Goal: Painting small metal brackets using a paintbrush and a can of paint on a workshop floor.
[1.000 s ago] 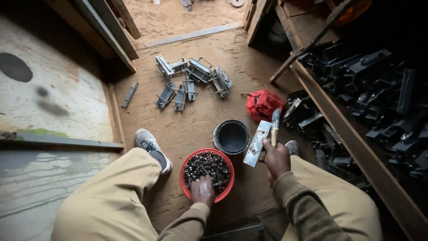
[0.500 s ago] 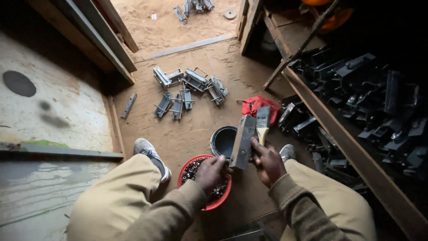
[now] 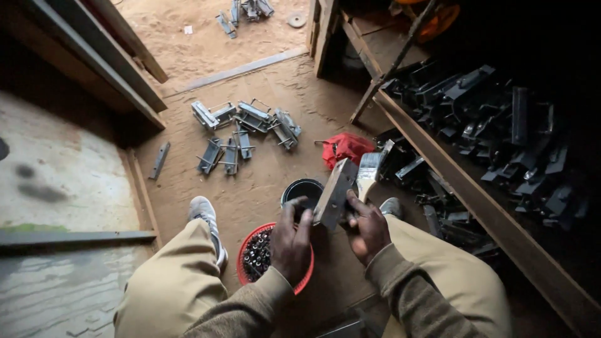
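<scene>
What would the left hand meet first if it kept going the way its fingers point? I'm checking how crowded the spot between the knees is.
The left hand points up-frame, fingertips at the metal piece. Straight on, it would likely reach the small black pot first, though depth is unclear from above.

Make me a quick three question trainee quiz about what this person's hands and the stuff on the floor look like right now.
1. True or false: the right hand holds a paintbrush.
2. Which container lies under the left hand? A) red basket B) black tin C) red cloth
3. Fill in: both hands grip a flat ____ plate.

Key: 1 true; 2 A; 3 metal.
</scene>
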